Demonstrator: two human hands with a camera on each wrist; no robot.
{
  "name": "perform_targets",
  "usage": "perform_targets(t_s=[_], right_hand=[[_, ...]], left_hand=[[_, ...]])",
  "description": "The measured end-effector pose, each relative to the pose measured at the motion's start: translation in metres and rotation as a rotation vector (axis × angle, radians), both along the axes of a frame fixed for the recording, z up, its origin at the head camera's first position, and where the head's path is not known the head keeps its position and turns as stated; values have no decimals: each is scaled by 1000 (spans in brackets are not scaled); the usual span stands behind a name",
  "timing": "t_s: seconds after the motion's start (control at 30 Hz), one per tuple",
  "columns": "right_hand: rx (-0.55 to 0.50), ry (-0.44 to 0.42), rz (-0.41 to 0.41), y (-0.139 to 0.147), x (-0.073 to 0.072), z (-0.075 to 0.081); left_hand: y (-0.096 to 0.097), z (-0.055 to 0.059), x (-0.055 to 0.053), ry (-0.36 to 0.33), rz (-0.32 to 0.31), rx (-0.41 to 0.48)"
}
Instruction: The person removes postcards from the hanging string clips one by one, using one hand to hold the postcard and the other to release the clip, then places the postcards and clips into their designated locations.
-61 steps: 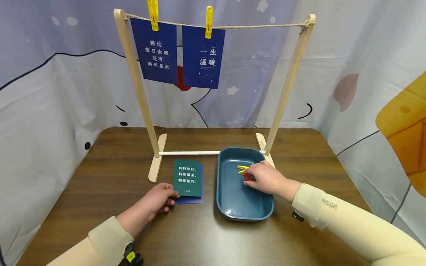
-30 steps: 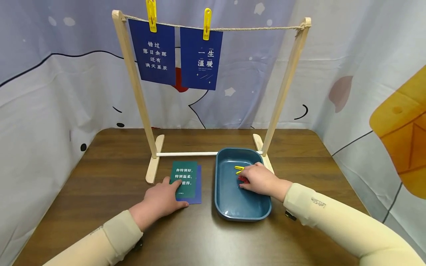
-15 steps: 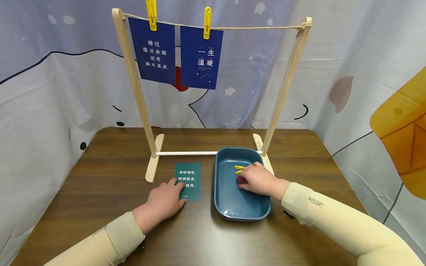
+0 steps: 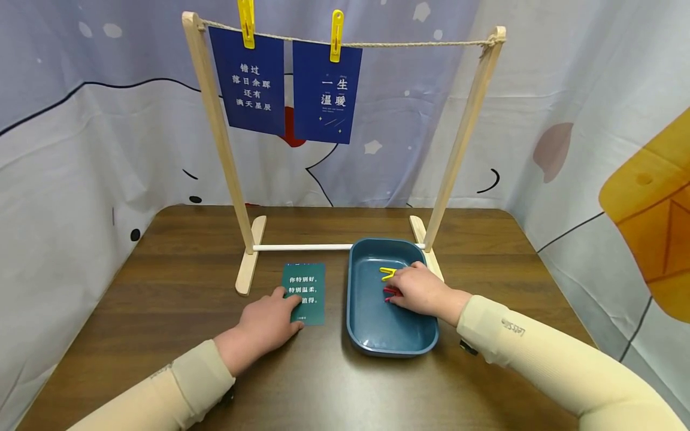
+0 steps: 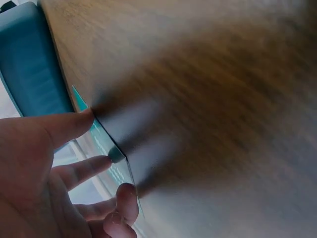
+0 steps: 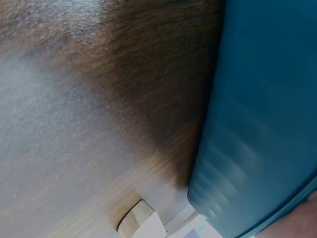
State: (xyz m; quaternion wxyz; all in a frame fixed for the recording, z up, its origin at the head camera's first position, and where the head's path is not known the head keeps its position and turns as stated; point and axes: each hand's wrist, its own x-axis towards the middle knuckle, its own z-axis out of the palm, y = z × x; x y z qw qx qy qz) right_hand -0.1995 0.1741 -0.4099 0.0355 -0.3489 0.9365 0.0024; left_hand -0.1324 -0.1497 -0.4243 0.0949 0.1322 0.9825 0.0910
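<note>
Green card (image 4: pixel 312 292) touches left hand (image 4: pixel 265 323), fingers outstretched; head view alone shows right hand (image 4: pixel 423 289) pinching red clip (image 4: pixel 392 291).

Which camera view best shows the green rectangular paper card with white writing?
The head view: there the green rectangular paper card is seen from above, mostly uncovered, with most of its writing legible. The left wrist view shows it at a low angle, as a narrow, partly covered strip. The right wrist view doesn't show it.
</note>
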Motion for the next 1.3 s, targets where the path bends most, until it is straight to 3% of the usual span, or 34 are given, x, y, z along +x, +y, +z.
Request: perform_targets(t_s=[0.2,0.33,0.43,0.53,0.6,0.7,0.9,1.07,1.3], right_hand=[[-21,7,10,1,0,2],[-53,40,22,3,0,5],[-109,67,30,1,-3,13],[-187,114,40,-1,-9,30],[-241,144,45,-4,-14,47],[-306,223,60,-9,-22,80],[-428,373,62,-28,-40,165],[-547,457,20,-52,-55,228],[-619,665,-18,-81,-75,284]], left_hand=[[-2,4,-9,-16,14,37],[-4,12,-21,11,63,136],[-9,22,-35,-9,113,328],[-12,34,-51,-74,179,616],[-12,43,-62,-125,237,833],[-10,57,-75,-151,300,1086],[-1,84,-97,-141,383,1433],[10,101,-116,-89,417,1624],[28,117,-139,-36,403,1774]])
